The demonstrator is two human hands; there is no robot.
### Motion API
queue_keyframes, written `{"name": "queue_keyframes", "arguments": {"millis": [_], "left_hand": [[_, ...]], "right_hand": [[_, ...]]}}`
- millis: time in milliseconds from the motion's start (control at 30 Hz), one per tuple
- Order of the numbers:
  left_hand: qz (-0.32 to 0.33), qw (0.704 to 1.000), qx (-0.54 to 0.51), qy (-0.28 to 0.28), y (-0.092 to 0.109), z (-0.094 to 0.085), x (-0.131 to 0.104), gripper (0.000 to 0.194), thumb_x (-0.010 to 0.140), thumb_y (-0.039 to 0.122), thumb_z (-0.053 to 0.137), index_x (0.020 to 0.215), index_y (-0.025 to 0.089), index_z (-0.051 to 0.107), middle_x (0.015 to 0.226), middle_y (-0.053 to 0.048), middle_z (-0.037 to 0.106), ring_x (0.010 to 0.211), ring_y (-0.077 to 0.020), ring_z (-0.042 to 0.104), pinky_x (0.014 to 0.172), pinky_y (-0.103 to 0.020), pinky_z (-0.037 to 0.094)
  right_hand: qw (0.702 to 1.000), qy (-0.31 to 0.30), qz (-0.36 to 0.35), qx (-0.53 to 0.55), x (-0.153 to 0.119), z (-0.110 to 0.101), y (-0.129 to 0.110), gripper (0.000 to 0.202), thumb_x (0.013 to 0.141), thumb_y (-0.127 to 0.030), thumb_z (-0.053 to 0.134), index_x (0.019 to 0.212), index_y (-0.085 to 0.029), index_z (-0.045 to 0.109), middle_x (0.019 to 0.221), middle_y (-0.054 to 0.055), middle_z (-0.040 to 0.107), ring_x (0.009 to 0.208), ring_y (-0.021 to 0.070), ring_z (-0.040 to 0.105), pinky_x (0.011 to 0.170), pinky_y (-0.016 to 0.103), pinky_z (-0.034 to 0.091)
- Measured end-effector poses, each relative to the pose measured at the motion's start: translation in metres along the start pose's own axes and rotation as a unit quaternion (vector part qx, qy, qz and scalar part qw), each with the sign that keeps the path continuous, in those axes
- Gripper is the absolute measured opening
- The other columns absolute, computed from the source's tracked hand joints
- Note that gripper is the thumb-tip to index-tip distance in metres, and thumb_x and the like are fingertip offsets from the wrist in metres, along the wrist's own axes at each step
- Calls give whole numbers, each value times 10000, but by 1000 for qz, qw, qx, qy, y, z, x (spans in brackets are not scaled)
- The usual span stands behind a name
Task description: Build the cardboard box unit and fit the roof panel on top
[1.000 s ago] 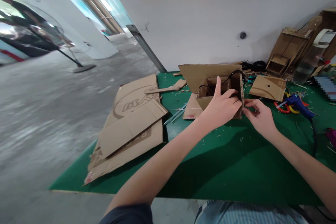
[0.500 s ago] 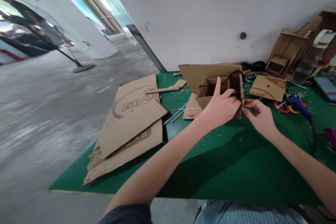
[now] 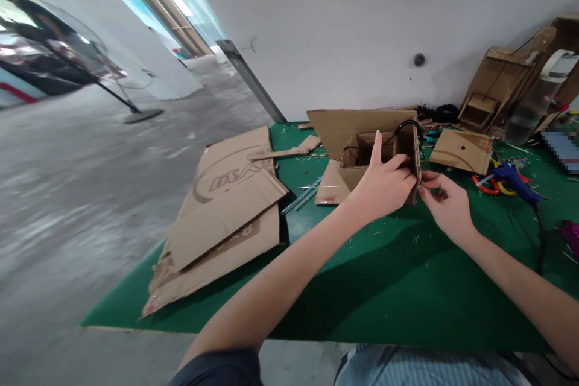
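Note:
A cardboard box [image 3: 362,120] with inner compartments stands near the back of the green table. A black cord [image 3: 402,125] loops over its right part. My left hand [image 3: 388,181] reaches into the box's right side, index finger pointing up and the other fingers bent against the right wall. On the outer face of that wall, my right hand [image 3: 446,199] pinches at the cardboard edge with thumb and forefinger. What lies between the fingertips is too small to make out.
Flat cardboard sheets [image 3: 226,211] lie left on the green table [image 3: 362,289], beside clear glue sticks [image 3: 302,196]. At right are a holed cardboard piece [image 3: 461,151], scissors [image 3: 486,186], a blue glue gun [image 3: 515,184], a bottle [image 3: 536,99] and a cardboard model [image 3: 493,87].

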State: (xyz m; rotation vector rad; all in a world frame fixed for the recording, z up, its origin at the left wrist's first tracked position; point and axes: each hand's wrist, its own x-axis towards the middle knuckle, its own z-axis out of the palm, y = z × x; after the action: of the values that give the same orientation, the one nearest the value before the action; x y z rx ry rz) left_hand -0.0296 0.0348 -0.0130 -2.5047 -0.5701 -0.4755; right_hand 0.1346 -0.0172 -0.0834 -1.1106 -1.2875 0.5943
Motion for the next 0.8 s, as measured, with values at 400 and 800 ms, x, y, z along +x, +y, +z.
{"name": "queue_keyframes", "arguments": {"millis": [400, 800], "left_hand": [[10, 1000, 12, -6, 3, -3, 3, 221, 909, 127, 534, 859, 174, 744, 711, -27, 713, 1014, -261, 628, 1196, -803, -13], [27, 999, 22, -22, -5, -5, 1, 216, 916, 116, 544, 863, 185, 742, 727, -23, 708, 997, -249, 621, 1200, -796, -12]], "right_hand": [[998, 28, -57, -31, -17, 9, 1, 37, 895, -259, 650, 913, -237, 674, 1206, 127, 688, 1173, 266, 657, 844, 449, 653], [987, -123, -93, -41, 19, -27, 3, 119, 865, -300, 700, 881, -279, 817, 1093, 68, 748, 1035, 228, 712, 884, 393, 615]]}}
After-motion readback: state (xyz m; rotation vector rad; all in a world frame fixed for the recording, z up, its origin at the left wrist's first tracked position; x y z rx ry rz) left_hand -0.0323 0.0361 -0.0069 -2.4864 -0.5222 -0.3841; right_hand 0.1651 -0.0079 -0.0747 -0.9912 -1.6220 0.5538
